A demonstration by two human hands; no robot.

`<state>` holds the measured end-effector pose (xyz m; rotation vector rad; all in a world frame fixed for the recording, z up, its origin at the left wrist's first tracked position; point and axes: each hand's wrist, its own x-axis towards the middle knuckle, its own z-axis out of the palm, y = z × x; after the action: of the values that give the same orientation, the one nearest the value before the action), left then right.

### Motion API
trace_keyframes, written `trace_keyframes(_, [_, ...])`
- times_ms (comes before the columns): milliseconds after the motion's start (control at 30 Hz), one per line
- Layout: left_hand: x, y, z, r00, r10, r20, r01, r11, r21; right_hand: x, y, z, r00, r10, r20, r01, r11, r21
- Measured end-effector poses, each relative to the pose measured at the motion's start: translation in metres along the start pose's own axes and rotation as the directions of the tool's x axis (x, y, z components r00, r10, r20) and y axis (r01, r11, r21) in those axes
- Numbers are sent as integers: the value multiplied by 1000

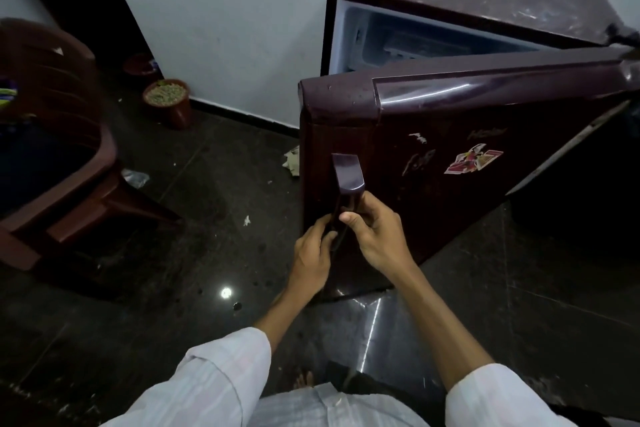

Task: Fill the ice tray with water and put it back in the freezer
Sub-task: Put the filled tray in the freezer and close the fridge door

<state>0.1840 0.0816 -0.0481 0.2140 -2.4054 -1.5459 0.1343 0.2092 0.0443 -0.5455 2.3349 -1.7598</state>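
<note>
In the head view, the glossy maroon fridge door (433, 156) stands partly open. Both the left hand (313, 253) and the right hand (375, 232) are curled closed around its curved maroon handle (346, 180). Above the door, the white freezer compartment (391, 42) shows. I cannot tell whether the ice tray is inside it, so the task's stage is unclear: either fetching or closing up.

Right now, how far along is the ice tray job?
Fridge door stands partly open, freezer compartment showing. Both hands, left hand and right hand, grip the door handle. No ice tray clearly visible, so whether filling and returning are done is unclear.
</note>
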Motion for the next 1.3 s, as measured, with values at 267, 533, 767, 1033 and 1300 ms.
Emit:
trace_keyframes(267, [74, -5, -18, 998, -67, 18, 68, 997, -48, 83, 7, 16, 999, -43, -15, 42, 998, -48])
trace_keyframes(533, [146, -8, -18, 993, -118, -14, 118, 993, -17, 163, 21, 16, 998, -57, -22, 54, 993, -103])
trace_keyframes(767, [189, -16, -13, 996, -86, -23, 85, 995, -53, 204, 25, 17, 997, -59, -59, 50, 989, -137])
trace_keyframes(1033, [237, -32, -23, 993, -32, 110, 35, 999, -26, 232, 22, 22, 985, -34, -171, 6, 987, -160])
trace_keyframes(1300, [247, -36, -33, 981, 68, 182, -57, 996, -61, 233, 20, 33, 958, 17, -285, -62, 987, -151])
